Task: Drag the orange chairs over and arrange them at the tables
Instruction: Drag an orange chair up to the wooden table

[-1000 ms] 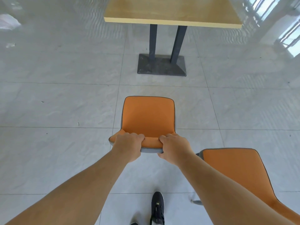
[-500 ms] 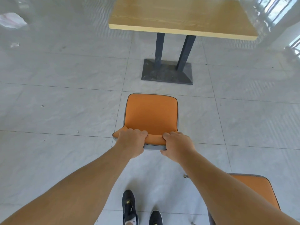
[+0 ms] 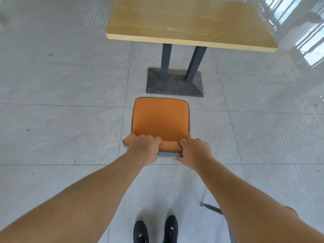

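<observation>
The floor was made of big pale grey shiny tiles, and bright window light lay on it at 2 o'clock. At 12 o'clock stood the light wooden table with a flat square top on two dark grey metal legs and a dark flat foot.

You stood right behind the orange padded chair with a grey edge. It sat in the middle of the view, at 12 o'clock from your black shoes. Its front edge was near the table's dark foot but not touching it, and the seat was not under the tabletop yet.

Your left hand was wrapped over the top of the chair's back, fingers curled tight around it. Your right hand gripped the same top edge just beside it, fingers curled over and thumb below. Both hands held the chair firmly.

It looked like you were in the pushing step, moving this chair up to the table. The next move would likely need a straight, slow push toward 12 o'clock, so the seat slid under the tabletop. You would need to watch that the chair legs, which you could not see, did not bump the dark foot.

At 5 o'clock, a second orange chair peeked out behind your right arm, with one thin grey leg showing. It seemed to be waiting for its turn.
</observation>
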{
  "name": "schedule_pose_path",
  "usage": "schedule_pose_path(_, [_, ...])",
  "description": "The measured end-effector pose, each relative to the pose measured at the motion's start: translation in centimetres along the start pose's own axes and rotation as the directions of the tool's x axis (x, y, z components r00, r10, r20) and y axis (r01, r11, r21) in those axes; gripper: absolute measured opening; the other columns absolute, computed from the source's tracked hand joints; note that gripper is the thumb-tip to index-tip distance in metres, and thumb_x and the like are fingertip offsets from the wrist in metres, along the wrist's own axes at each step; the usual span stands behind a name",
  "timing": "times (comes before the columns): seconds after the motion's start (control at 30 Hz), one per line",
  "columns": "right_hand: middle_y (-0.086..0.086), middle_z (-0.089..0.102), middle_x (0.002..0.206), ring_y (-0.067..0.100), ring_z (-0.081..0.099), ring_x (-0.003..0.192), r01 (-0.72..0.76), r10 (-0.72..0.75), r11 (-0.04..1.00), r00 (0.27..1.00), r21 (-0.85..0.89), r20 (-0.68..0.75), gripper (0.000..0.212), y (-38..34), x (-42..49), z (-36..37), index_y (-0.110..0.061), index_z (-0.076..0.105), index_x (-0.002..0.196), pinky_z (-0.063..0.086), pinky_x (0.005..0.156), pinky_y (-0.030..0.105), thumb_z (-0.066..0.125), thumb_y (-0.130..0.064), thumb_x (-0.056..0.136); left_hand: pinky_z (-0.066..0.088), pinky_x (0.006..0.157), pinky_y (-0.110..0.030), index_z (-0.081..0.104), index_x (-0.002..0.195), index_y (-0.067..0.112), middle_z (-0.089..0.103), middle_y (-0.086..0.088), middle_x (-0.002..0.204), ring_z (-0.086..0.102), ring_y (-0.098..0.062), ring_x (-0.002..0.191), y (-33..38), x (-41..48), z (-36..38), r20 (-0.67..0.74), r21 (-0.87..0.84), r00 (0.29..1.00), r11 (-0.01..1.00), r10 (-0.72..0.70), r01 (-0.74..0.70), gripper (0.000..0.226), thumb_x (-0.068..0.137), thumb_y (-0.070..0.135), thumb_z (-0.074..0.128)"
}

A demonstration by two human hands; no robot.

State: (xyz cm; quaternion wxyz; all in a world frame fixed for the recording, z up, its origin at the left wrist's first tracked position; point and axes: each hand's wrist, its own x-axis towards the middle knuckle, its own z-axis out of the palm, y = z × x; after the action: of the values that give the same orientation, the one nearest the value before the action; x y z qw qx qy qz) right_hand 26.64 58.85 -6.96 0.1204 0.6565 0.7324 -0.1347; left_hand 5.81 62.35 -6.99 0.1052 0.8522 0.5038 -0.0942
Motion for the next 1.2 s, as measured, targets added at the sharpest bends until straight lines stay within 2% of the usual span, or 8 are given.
schedule_pose_path(0.13, [-0.008, 0.052, 0.090, 0.024, 0.057, 0.092, -0.009, 0.009, 1.000, 1.000, -0.009, 0.027, 0.036, 0.7, 3.8, -1.9, -0.031, 0.052, 0.103, 0.052, 0.078, 0.042, 0.067, -0.059, 0.086, 0.049, 0.066, -0.038, 0.059, 0.117, 0.027, 0.065, 0.001, 0.091, 0.060, -0.023, 0.077, -1.3, 3.7, -1.4, 0.024, 0.006, 1.000, 1.000, -0.007, 0.006, 0.024, 0.094, 0.032, 0.063])
schedule_pose_path(0.37, [-0.005, 0.053, 0.092, 0.029, 0.059, 0.095, 0.010, -0.010, 1.000, 0.998, -0.001, 0.055, 0.036, 3.3, 9.9, -4.8, -0.029, 0.055, 0.107, 0.055, 0.086, 0.052, 0.064, -0.057, 0.086, 0.053, 0.068, -0.038, 0.059, 0.118, 0.030, 0.066, 0.004, 0.089, 0.062, -0.022, 0.076, -2.4, 10.2, -3.6, 0.033, 0.043, 0.998, 0.998, -0.054, 0.053, 0.025, 0.093, 0.032, 0.063])
schedule_pose_path(0.53, [-0.005, 0.053, 0.090, 0.028, 0.058, 0.093, 0.038, -0.038, 0.999, 0.999, 0.005, 0.029, 0.034, 5.5, 14.2, -6.3, -0.030, 0.056, 0.106, 0.054, 0.084, 0.049, 0.063, -0.057, 0.087, 0.058, 0.075, -0.041, 0.059, 0.119, 0.031, 0.068, 0.005, 0.092, 0.065, -0.022, 0.079, -3.0, 14.6, -5.1, 0.034, 0.054, 0.996, 0.995, -0.086, 0.084, 0.028, 0.092, 0.033, 0.065])
schedule_pose_path(0.7, [-0.006, 0.051, 0.087, 0.027, 0.057, 0.089, 0.060, -0.060, 0.998, 0.998, 0.002, 0.019, 0.035, 6.9, 18.3, -7.6, -0.030, 0.056, 0.105, 0.051, 0.078, 0.043, 0.064, -0.058, 0.086, 0.056, 0.072, -0.039, 0.060, 0.119, 0.031, 0.068, 0.005, 0.091, 0.065, -0.022, 0.079, -4.2, 18.5, -6.2, 0.023, 0.041, 0.996, 0.995, -0.088, 0.087, 0.028, 0.092, 0.033, 0.064])
schedule_pose_path(1.2, [-0.005, 0.055, 0.090, 0.026, 0.057, 0.087, 0.001, -0.001, 1.000, 1.000, -0.011, 0.013, 0.037, 8.0, 29.5, -12.1, -0.029, 0.054, 0.105, 0.054, 0.086, 0.050, 0.067, -0.058, 0.087, 0.058, 0.079, -0.044, 0.059, 0.120, 0.030, 0.066, 0.003, 0.094, 0.063, -0.024, 0.083, -10.1, 29.3, -9.0, 0.017, 0.018, 0.997, 0.997, -0.075, 0.075, 0.029, 0.093, 0.032, 0.066])
